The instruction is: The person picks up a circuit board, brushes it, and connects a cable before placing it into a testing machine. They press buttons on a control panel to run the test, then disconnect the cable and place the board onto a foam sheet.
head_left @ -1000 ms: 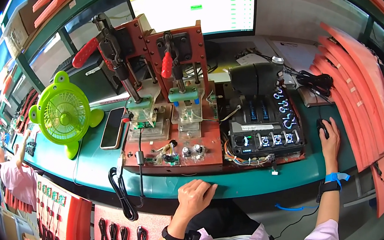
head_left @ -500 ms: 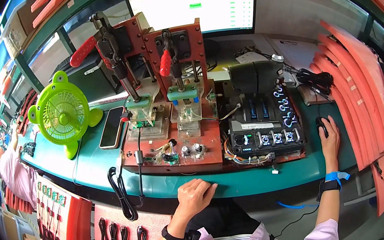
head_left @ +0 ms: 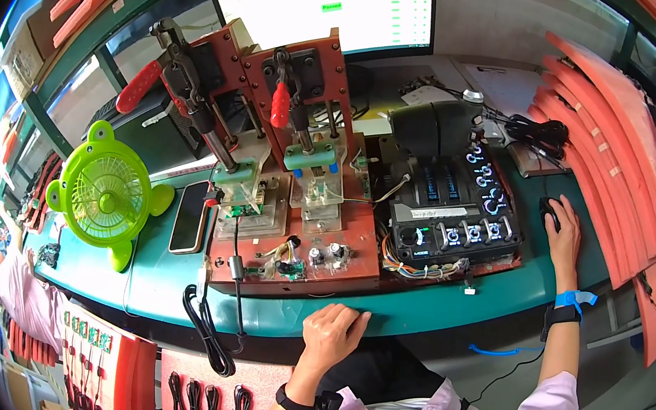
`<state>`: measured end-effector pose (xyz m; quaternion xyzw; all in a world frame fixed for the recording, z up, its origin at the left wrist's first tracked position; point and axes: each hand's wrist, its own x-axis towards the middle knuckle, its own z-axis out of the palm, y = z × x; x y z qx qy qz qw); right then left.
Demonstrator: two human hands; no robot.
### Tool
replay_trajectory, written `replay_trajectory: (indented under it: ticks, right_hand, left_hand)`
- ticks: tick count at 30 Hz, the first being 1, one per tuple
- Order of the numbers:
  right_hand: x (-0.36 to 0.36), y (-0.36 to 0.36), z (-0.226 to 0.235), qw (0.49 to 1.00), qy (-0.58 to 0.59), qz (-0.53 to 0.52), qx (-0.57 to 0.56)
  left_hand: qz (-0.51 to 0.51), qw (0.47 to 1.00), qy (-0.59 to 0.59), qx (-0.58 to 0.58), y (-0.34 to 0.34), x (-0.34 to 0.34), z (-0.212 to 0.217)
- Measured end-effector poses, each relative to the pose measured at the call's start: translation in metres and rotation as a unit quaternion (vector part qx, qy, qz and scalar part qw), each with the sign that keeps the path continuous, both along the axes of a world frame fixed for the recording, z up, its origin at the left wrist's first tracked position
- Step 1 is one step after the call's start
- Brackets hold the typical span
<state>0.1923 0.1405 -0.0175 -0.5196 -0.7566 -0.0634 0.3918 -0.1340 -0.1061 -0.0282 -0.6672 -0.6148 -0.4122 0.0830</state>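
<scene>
Well to the left of the left hand, a bright green frog-shaped fan [head_left: 105, 195] is standing on the teal table [head_left: 405, 312], with a dark-screened phone [head_left: 190, 219] lying beside it. A looped black cable [head_left: 203, 332] is hanging at the table's edge, nearer that hand. Beyond the hand, a red fixture [head_left: 356, 247] is carrying 2 toggle clamps [head_left: 298, 114] with red handles [head_left: 139, 88]. The left hand [head_left: 331, 336] is staying by the near edge, its fingers curling inward; how tightly they are closing, and whether they are holding anything, I cannot tell. Between the 2 hands, farther back, a black control panel [head_left: 461, 215] is glowing with lit knobs. The right hand [head_left: 566, 239] is draping over a black mouse [head_left: 547, 212], its fingers partly closing around it. The mouse is lying on the table under those fingers, looking small, rounded and dark, showing mainly along its left side while the hand is covering the rest. A blue strap [head_left: 575, 299] is circling the right wrist. To the right of this grip, salmon foam sheets [head_left: 600, 180] are leaning in layers.
</scene>
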Motion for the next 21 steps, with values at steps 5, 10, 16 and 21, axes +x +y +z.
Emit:
replay_trajectory:
  ticks: [5, 10, 16, 21]
  right_hand:
    - [0.0004, 0.0008, -0.0008, 1.0, -0.007, -0.003, 0.001]
    - [-0.0006, -0.0018, 0.0012, 1.0, -0.001, -0.011, -0.029]
    - [0.0022, 0.0019, -0.0036, 1.0, -0.005, -0.017, -0.009]
    - [0.0011, -0.0006, -0.0019, 0.999, -0.002, -0.026, -0.027]
  left_hand:
    - [-0.007, 1.0, -0.01, 0.014, 0.0015, 0.0007, 0.002]
    - [-0.008, 1.0, -0.015, 0.016, 0.0022, 0.001, 0.0006]
    - [-0.01, 1.0, -0.017, 0.02, 0.0023, 0.0014, 0.0007]
    - [-0.01, 1.0, -0.018, 0.015, 0.0016, 0.0017, 0.0007]
